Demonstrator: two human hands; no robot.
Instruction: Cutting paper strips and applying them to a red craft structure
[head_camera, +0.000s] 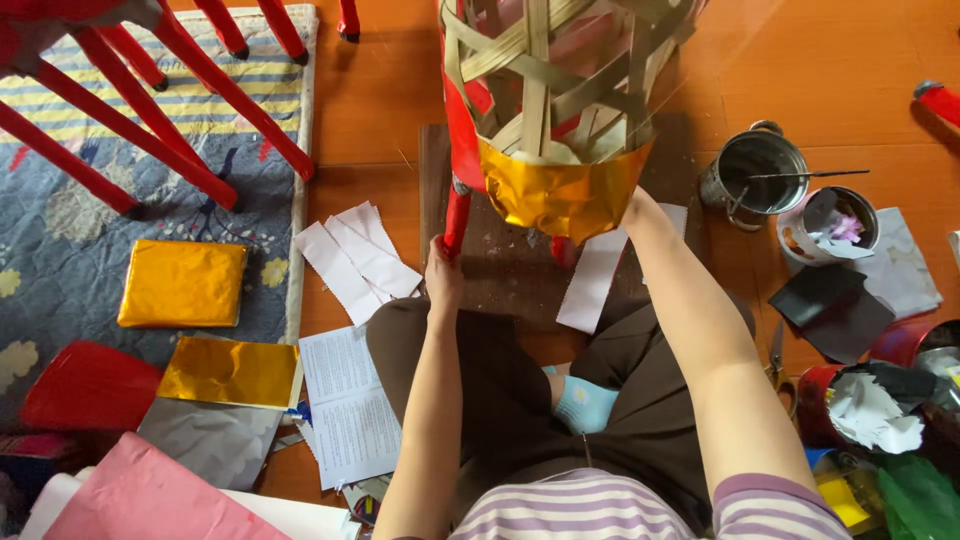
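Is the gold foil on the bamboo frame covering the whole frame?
No, the gold foil wraps only the lower band of the bamboo frame; the strips above are bare.

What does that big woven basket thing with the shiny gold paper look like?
The woven frame is made of flat, pale strips crossed with open gaps. Shiny, crinkled gold paper wraps its lower edge, and red paper covers its left side and legs. It stands on a brown board. The left hand grips a red leg; the right hand touches the gold paper.
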